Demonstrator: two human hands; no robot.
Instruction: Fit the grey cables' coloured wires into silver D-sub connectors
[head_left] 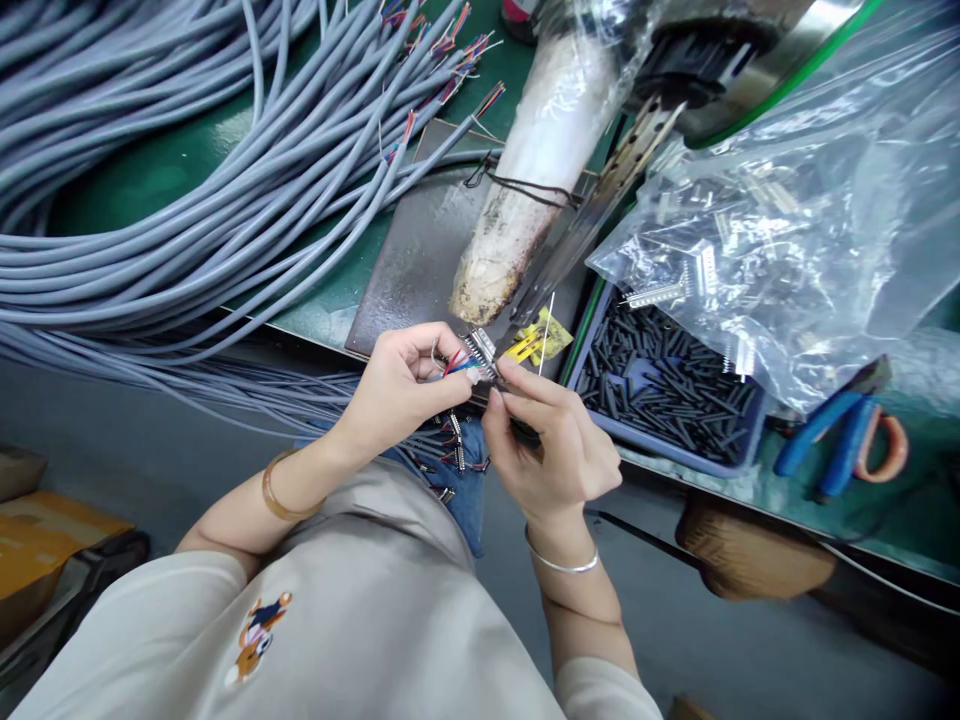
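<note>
My left hand (405, 385) pinches the stripped end of a grey cable, with red and blue wires (455, 364) fanning out from its fingertips. My right hand (547, 440) meets it at the table's front edge, its thumb and forefinger closed on a small silver connector (480, 352) pressed against those wires. Both hands sit over my lap, where several more connector-tipped cable ends (454, 445) hang down.
A large bundle of grey cables (187, 150) covers the green table's left. A dark mat (420, 260) and a wrapped cylinder (525, 180) sit ahead. A blue tray of black tubing pieces (660, 385), a plastic bag of connectors (750, 240) and blue-handled pliers (832, 440) lie to the right.
</note>
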